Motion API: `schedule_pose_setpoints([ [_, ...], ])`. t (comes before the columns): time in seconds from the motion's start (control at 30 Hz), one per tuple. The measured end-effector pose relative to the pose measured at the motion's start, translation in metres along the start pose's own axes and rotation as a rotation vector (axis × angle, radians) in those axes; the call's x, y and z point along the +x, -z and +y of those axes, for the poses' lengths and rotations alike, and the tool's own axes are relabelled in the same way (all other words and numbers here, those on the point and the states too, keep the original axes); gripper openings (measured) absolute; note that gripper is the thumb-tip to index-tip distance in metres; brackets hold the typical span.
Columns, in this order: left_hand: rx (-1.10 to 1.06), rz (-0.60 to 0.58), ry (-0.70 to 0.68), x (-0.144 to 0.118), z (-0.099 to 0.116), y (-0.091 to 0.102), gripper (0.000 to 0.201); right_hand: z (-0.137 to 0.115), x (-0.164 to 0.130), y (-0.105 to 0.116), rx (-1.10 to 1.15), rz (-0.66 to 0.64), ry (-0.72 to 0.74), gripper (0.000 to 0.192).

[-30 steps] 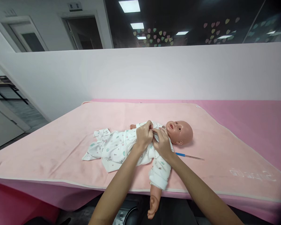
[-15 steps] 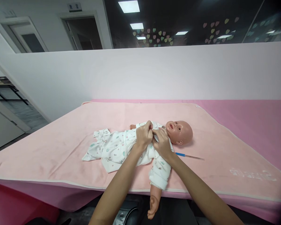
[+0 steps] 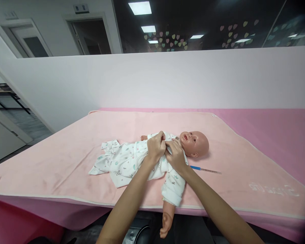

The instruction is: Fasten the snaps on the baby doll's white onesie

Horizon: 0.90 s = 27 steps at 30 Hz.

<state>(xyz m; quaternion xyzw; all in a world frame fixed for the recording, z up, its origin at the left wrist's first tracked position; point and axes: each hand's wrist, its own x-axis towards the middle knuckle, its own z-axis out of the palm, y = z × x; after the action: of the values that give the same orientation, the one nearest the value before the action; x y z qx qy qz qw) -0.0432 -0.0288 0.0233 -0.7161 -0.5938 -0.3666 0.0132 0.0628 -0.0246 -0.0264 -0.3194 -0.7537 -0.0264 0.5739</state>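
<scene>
A baby doll (image 3: 198, 144) lies on its back, head to the right, dressed in white printed baby clothes (image 3: 125, 164). One doll arm hangs over the near edge of the table. On the doll's chest my left hand (image 3: 156, 146) is closed, its fingers pinching the front of the clothes. Right beside it, my right hand (image 3: 175, 154) has bent fingers pressed on the cloth near the doll's neck. The fingertips of both hands nearly meet. What exactly lies between them, a fastening or just fabric, is hidden.
A thin stick with a blue handle (image 3: 196, 167) lies to the right, below the doll's head. The peach towel (image 3: 73, 135) covers the pink table (image 3: 277, 132). A white wall (image 3: 167, 81) rises behind it, with a dark window above.
Almost nothing differs. Both hands stay at the same place on the doll's chest, and the view has shifted only very slightly.
</scene>
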Motion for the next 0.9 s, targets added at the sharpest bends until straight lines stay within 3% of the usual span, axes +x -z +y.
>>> schedule_pose_setpoints([
  [0.9, -0.054, -0.019, -0.029, 0.0007, -0.0039, -0.0038, 0.012, -0.0006, -0.0008, 0.0003, 0.003, -0.039, -0.01, 0.014],
])
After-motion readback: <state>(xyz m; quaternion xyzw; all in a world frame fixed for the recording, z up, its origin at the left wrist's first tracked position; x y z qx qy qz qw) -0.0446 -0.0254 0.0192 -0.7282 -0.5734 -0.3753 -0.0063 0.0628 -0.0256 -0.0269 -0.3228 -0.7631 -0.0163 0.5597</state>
